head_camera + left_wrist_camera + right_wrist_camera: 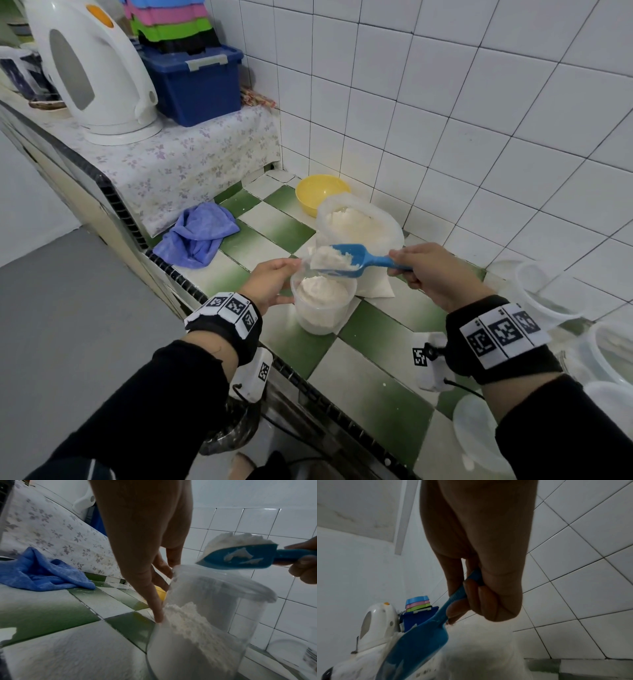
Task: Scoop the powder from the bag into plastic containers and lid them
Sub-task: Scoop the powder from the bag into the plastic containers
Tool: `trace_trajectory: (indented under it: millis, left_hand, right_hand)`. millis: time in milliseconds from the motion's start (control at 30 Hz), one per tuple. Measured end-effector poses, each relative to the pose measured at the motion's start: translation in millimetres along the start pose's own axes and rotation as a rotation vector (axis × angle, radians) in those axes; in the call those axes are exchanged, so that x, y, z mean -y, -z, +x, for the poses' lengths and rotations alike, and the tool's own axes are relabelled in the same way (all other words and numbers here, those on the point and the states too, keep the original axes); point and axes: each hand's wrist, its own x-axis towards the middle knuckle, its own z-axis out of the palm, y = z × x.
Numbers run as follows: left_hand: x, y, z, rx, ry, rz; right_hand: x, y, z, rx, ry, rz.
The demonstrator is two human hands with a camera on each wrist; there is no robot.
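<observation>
far left: a white kettle (pixel 92 68) stands on a floral cloth (pixel 178 164), with a blue box (pixel 195 85) just right of it. no brand or label on either can be read. near the cloth's front edge a blue towel (pixel 197 234) lies crumpled on the green-and-white counter (pixel 370 394).

centre: the left hand (pixel 270 284) steadies the tub (pixel 322 305), fingers straight against its left wall, thumb on the near side. the tub stands on the counter, partly filled with powder (pixel 320 291).

the scoop (pixel 346 260), heaped with powder, hangs tilted over the tub's rim. beyond it stands the open bag (pixel 356 222) of powder, and a yellow bowl (pixel 320 193) behind that.

right: the right hand (pixel 428 274) grips the scoop's handle, fingers curled round it. both wrist bands carry square black-and-white codes, no words. empty tubs (pixel 544 291) stand at the far right.
</observation>
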Motion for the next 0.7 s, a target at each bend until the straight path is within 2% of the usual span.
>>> trace_trajectory:
  millis: [133, 367, 533, 700]
  left_hand:
    - [1, 1, 0, 0.002, 0.000, 0.008]
    - [1, 0, 1, -0.006, 0.000, 0.017]
    - [0, 1, 3, 0.008, -0.005, 0.030]
    - [0, 4, 4, 0.021, 0.002, 0.048]
  right_hand:
    - [-3, -16, -4, 0.000, 0.067, -0.178]
    - [-4, -41, -4, -0.067, 0.341, -0.614]
    - [-6, -45, -8, -0.033, 0.476, -0.745]
    - [-2, -43, -9, -0.053, 0.481, -0.706]
